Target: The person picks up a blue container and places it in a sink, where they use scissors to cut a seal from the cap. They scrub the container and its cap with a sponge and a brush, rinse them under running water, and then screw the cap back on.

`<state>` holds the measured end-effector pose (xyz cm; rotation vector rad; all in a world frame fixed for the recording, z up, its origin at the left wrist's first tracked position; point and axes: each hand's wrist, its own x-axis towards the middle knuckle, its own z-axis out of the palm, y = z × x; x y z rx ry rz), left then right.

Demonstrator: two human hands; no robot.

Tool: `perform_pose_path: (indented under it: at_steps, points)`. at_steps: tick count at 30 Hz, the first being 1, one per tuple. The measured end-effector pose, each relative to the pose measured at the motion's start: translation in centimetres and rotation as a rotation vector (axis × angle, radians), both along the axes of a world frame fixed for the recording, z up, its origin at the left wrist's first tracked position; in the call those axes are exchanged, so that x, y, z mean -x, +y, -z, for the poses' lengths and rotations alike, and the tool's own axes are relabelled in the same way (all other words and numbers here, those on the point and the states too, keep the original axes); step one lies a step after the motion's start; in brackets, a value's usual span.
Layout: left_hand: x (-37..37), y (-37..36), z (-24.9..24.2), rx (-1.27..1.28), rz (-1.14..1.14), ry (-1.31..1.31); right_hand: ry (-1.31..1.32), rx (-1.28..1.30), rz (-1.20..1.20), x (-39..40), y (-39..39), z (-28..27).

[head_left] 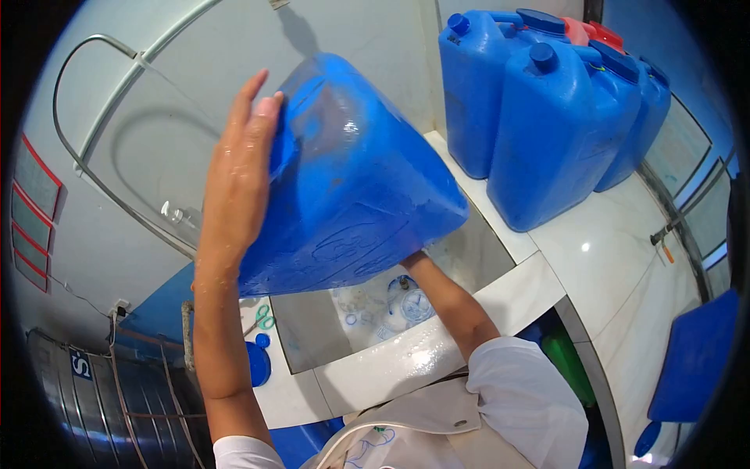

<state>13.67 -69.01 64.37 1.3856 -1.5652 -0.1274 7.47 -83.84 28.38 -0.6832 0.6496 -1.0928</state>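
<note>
A large wet blue water jug (367, 203) is held tilted above the sink, its broad side and bottom facing me. My left hand (244, 164) presses against the jug's left side, thumb and fingers extended up along it. My right hand (416, 256) reaches under the jug's lower right edge; its fingers are hidden behind the jug. Below lies the sink (312, 340), with water and blue ring-shaped items at the bottom. Where the jug's mouth is, I cannot see.
Several blue jugs (547, 133) stand on the white tiled counter (594, 242) at right. Left of the sink lie green-handled scissors (264, 319) and a blue cap (258, 363). A bent hose (56, 117) runs along the wall, and a metal tank (86, 406) stands at lower left.
</note>
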Motion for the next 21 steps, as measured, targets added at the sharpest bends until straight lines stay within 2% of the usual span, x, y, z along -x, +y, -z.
perform_pose_path:
  at_steps: [3, 5, 7, 9, 10, 11, 12, 13, 14, 16, 17, 19, 20, 21]
  points:
    - [-4.3, 2.6, 0.8, 0.028, -0.027, 0.048, 0.129, 0.028, -0.019, 3.4, -2.8, -1.4]
    - [-8.1, 5.3, 2.6, -0.157, -0.175, 0.252, 0.32, 0.085, -0.051, 6.8, -5.0, -3.0]
    - [-12.6, 6.9, 6.2, -0.222, -0.35, 0.262, 0.612, 0.167, -0.09, 9.6, -6.6, -5.4]
    - [-15.3, 7.3, 9.4, -0.243, -0.389, 0.288, 0.98, 0.309, -0.106, 10.2, -7.0, -7.8]
    - [-15.2, 6.4, 10.6, -0.178, -0.333, 0.271, 1.141, 0.452, -0.041, 9.3, -6.7, -8.3]
    - [-14.8, 5.6, 12.0, -0.194, -0.309, 0.184, 1.284, 0.657, 0.128, 7.3, -6.0, -8.3]
    - [-13.8, 4.4, 13.1, -0.302, -0.316, 0.129, 1.411, 0.867, 0.307, 4.4, -4.9, -8.0]
    - [-13.2, 3.2, 15.7, -0.312, -0.267, 0.131, 1.441, 0.961, 0.244, 2.2, -3.4, -8.4]
    - [-13.0, 1.6, 18.1, -0.369, -0.276, -0.023, 1.468, 1.056, 0.183, 0.1, -2.0, -8.7]
    - [-10.8, 0.1, 20.2, -0.61, -0.231, -0.172, 1.368, 1.361, 0.086, -3.7, -0.1, -7.7]
    - [-10.8, -0.7, 23.2, -0.661, -0.215, -0.182, 1.362, 1.385, 0.072, -5.1, 0.8, -7.7]
    - [-11.9, -1.5, 29.0, -0.713, -0.215, -0.183, 1.37, 1.665, -0.114, -7.6, 2.1, -7.6]
    - [-12.5, -1.5, 31.1, -0.688, -0.253, -0.096, 1.361, 1.679, -0.13, -8.3, 2.1, -7.4]
    - [-13.0, -1.4, 32.0, -0.66, -0.289, -0.014, 1.376, 1.719, -0.288, -9.1, 1.8, -7.3]
